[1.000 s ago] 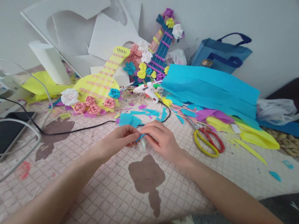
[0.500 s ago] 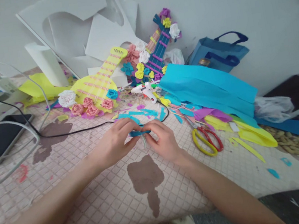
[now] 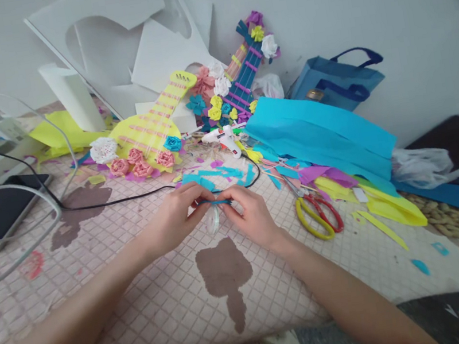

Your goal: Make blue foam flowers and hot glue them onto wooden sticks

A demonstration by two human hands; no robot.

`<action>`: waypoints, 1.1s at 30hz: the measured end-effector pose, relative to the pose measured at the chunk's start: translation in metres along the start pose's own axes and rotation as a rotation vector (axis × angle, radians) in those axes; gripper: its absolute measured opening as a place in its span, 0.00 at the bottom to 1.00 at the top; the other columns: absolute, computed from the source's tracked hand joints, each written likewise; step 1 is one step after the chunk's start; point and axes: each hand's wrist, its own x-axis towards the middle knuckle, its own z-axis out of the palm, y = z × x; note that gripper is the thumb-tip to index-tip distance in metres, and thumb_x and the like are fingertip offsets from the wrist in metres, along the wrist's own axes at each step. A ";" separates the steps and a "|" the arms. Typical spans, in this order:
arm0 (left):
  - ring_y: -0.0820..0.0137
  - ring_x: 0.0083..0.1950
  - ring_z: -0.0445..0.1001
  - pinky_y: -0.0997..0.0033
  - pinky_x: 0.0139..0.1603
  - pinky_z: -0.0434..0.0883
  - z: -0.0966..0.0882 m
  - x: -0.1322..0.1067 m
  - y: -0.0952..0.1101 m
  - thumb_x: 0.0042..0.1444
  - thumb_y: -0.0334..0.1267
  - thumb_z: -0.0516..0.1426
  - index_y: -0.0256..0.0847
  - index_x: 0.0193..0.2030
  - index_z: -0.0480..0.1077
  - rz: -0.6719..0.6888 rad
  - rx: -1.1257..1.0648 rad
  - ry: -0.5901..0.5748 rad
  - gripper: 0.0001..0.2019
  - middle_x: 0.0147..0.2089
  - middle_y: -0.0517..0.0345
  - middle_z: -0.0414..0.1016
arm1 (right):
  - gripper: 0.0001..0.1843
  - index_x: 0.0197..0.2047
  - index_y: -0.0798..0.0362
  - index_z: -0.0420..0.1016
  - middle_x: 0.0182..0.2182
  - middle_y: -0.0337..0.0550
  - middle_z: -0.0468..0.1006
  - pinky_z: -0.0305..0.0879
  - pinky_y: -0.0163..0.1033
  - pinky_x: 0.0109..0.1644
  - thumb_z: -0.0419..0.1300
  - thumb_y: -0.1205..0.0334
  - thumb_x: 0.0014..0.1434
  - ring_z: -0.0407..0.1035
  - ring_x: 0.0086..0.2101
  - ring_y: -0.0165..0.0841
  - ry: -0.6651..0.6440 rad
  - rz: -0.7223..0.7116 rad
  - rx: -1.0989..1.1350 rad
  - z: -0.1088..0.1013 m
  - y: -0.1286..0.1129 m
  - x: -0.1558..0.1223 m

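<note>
The narrow blue strip [image 3: 220, 202] runs nearly level, well in from the table's [image 3: 156, 311] near edge; my left hand [image 3: 180, 210] and right hand [image 3: 251, 213] pinch it, fingertips close together.

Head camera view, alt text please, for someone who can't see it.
A person's left hand and right hand pinch a thin blue strip between them above a checked tablecloth. Behind them are a white glue gun and a flower-trimmed yellow guitar shape; scissors lie to the right.
</note>
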 end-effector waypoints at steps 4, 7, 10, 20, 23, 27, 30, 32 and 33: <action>0.75 0.34 0.71 0.76 0.35 0.68 -0.001 0.000 0.001 0.58 0.30 0.54 0.39 0.40 0.71 -0.066 -0.044 -0.029 0.06 0.36 0.59 0.73 | 0.06 0.39 0.50 0.70 0.35 0.41 0.76 0.67 0.40 0.43 0.55 0.69 0.59 0.71 0.38 0.33 0.006 0.015 0.000 0.001 0.000 0.000; 0.74 0.34 0.72 0.76 0.34 0.68 -0.001 0.000 0.003 0.59 0.33 0.54 0.39 0.40 0.71 -0.102 -0.063 -0.048 0.06 0.36 0.59 0.74 | 0.06 0.38 0.50 0.70 0.34 0.41 0.76 0.67 0.40 0.42 0.55 0.68 0.58 0.71 0.38 0.33 0.002 0.023 -0.004 0.001 -0.001 0.000; 0.73 0.35 0.72 0.75 0.35 0.68 -0.001 0.001 0.003 0.59 0.34 0.55 0.39 0.39 0.71 -0.103 -0.045 -0.056 0.05 0.36 0.58 0.74 | 0.06 0.38 0.50 0.70 0.34 0.41 0.77 0.67 0.40 0.43 0.55 0.69 0.58 0.71 0.38 0.33 -0.002 0.020 -0.014 0.002 -0.001 0.000; 0.70 0.37 0.72 0.71 0.37 0.67 0.003 -0.002 -0.005 0.61 0.33 0.51 0.36 0.39 0.69 0.085 0.114 -0.083 0.06 0.36 0.55 0.73 | 0.06 0.37 0.51 0.70 0.33 0.41 0.77 0.66 0.39 0.42 0.56 0.70 0.57 0.71 0.37 0.33 -0.031 0.015 -0.029 0.003 -0.003 0.000; 0.69 0.37 0.72 0.70 0.37 0.67 0.002 -0.002 -0.004 0.62 0.33 0.50 0.36 0.39 0.69 0.078 0.135 -0.093 0.07 0.36 0.54 0.73 | 0.06 0.37 0.50 0.70 0.33 0.40 0.77 0.66 0.38 0.42 0.56 0.69 0.57 0.71 0.36 0.32 -0.035 0.034 -0.013 0.003 -0.003 0.000; 0.71 0.34 0.72 0.72 0.35 0.67 0.001 -0.001 -0.001 0.61 0.33 0.51 0.37 0.37 0.69 0.016 0.085 -0.078 0.06 0.33 0.56 0.73 | 0.06 0.38 0.50 0.71 0.34 0.39 0.76 0.67 0.38 0.41 0.56 0.69 0.58 0.71 0.36 0.31 -0.048 0.068 0.054 0.003 -0.003 0.001; 0.74 0.31 0.71 0.75 0.32 0.66 0.001 0.000 0.000 0.59 0.34 0.53 0.38 0.35 0.70 -0.080 0.029 -0.051 0.05 0.31 0.59 0.74 | 0.06 0.41 0.50 0.69 0.36 0.41 0.75 0.68 0.38 0.42 0.55 0.67 0.60 0.70 0.37 0.31 -0.017 0.113 0.136 0.003 -0.003 0.001; 0.74 0.30 0.71 0.76 0.32 0.66 0.001 0.001 -0.001 0.57 0.34 0.53 0.38 0.33 0.70 -0.134 0.007 -0.020 0.05 0.30 0.60 0.74 | 0.05 0.42 0.49 0.67 0.40 0.43 0.72 0.68 0.39 0.43 0.54 0.64 0.61 0.69 0.41 0.32 0.085 0.141 0.169 0.003 -0.005 0.001; 0.74 0.30 0.71 0.76 0.32 0.67 0.002 0.001 -0.002 0.57 0.34 0.53 0.38 0.33 0.70 -0.152 0.000 0.001 0.05 0.30 0.60 0.74 | 0.04 0.40 0.49 0.66 0.41 0.44 0.70 0.68 0.40 0.43 0.54 0.62 0.61 0.68 0.43 0.33 0.138 0.150 0.175 0.002 -0.006 0.001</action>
